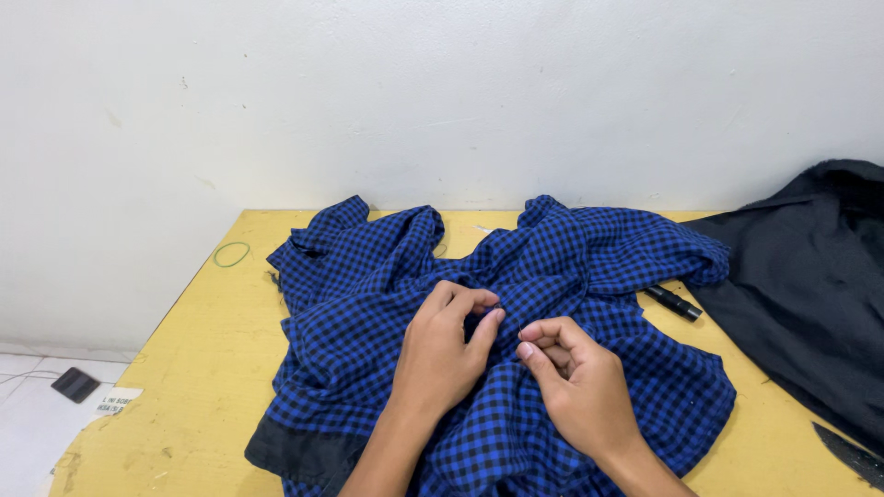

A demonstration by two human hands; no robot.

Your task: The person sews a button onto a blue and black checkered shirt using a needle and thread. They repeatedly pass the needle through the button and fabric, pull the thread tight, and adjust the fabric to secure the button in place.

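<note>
The scene is bright and evenly lit by soft, diffuse light with no visible source, so the white wall (pixel 442 101) reads clean, without glare, and the yellow surface (pixel 207 368) shows no hot spots. Shadows are faint and short: a soft one under the folds of the blue checked shirt (pixel 552 258), and a thin one beneath the left hand (pixel 442 354) and right hand (pixel 580 387). Focus is sharp throughout, the check pattern crisp, with no motion blur; the dark cloth (pixel 810 285) at the surface's right edge loses detail in its blacks.

The soft, matt blue-and-black checked cloth shirt (pixel 516 368) lies rumpled on a smooth, scuffed yellow painted table (pixel 212 368), beside dark matt woven fabric (pixel 810 294) and a glossy black plastic tube (pixel 674 302).
</note>
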